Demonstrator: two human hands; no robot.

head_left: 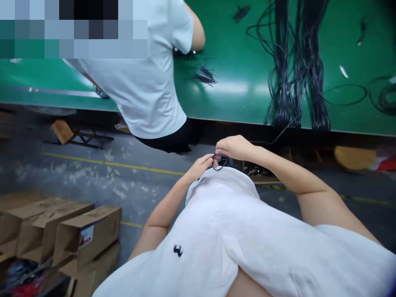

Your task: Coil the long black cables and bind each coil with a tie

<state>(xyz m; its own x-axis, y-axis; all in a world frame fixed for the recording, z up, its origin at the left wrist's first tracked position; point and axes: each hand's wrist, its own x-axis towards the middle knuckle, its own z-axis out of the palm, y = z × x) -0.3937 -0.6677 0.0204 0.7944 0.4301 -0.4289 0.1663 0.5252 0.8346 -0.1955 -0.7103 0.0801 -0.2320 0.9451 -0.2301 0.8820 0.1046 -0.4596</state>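
In the head view, both hands meet just in front of my white shirt, below the edge of the green table. My left hand point(201, 166) is closed, its fingertips pinched together close to the right hand. My right hand point(235, 147) bends over from the other side, also with fingers closed. A thin black cable point(220, 168) runs between them and hangs in a small loop under the fingers. The cable's ends are hidden by the fingers.
The green table point(235, 103) bears long bundles of black cable point(314, 82) and a small pile of short black pieces point(206, 76). A co-worker point(148, 90) in a light shirt stands at its edge. Cardboard boxes point(102, 229) stand lower left; a wooden stool point(355, 158) is at right.
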